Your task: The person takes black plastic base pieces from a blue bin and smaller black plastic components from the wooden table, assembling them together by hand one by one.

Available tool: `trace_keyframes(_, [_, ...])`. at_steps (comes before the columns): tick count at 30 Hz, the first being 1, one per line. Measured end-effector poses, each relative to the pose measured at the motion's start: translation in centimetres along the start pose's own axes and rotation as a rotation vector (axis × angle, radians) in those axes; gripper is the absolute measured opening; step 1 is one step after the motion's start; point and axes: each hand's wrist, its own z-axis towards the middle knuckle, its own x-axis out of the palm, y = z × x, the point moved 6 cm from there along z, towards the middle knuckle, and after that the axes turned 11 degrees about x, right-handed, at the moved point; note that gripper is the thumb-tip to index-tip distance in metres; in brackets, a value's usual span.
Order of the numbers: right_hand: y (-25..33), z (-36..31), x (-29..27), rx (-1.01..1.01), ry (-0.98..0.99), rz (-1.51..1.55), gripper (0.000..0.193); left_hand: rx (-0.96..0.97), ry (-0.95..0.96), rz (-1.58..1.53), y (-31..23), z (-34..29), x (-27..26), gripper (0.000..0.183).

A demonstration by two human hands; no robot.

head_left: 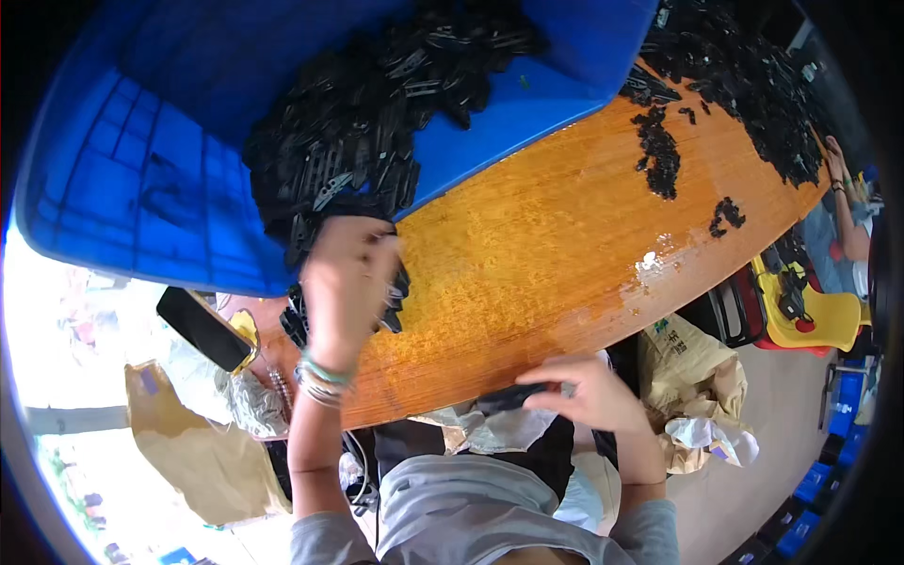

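My left hand [347, 273], smeared by motion, is at the front lip of a large blue bin [527, 118], over a few black pieces at the table's edge. Its fingers are too blurred to tell whether they hold anything. Inside the bin lies a heap of small black plastic parts [348, 132], many long and narrow. Just past the table's near edge, above my lap, my right hand [598, 395] is closed, thumb and fingers pinching a dark, flat black plastic part [513, 395]. The part's exact shape is hard to make out.
More black parts [734, 85] spread over the far right of the wooden table [490, 273]. A phone [202, 328] lies at the left edge. Brown paper bags [193, 443] flank me. Another person's hand [835, 162] touches the table's right end, near a yellow chair [815, 315].
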Motion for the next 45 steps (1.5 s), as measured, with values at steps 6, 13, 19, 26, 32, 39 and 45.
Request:
trace_keyframes(6, [-0.9, 0.2, 1.5, -0.021, -0.08, 0.013, 0.022, -0.29, 0.23, 0.141, 7.1, -1.3, 0.4, 0.025])
trace_keyframes(13, [-2.9, 0.9, -16.8, -0.155, -1.252, -0.191, 0.008, -0.17, -0.032, 0.026, 5.5, -0.9, 0.0, 0.015])
trace_keyframes(19, [-1.0, 6.4, -23.7, -0.242, -1.303, -0.782, 0.014, -0.466, -0.123, -0.974, 0.7, -1.5, 2.0, 0.007])
trace_keyframes(26, [-1.3, 8.3, -25.7, -0.205, -1.118, -0.614, 0.008, -0.52, 0.009, -1.391, -3.7, -2.6, 5.2, 0.015])
trace_keyframes(32, [-2.6, 2.6, -20.4, -0.227, -0.72, 0.503, 0.016, -0.603, 0.095, -1.552, -5.5, -3.4, 7.1, 0.02])
trace_keyframes(39, [-15.2, -10.3, -4.7, -0.181, -0.349, 1.052, 0.014, -0.589, 0.305, -1.555, -8.1, -4.0, 7.8, 0.028])
trace_keyframes(45, [-25.6, -10.2, 3.6, 0.576, -0.513, 0.231, 0.01, -0.515, 0.413, -1.502, -11.0, -4.7, 8.5, 0.031])
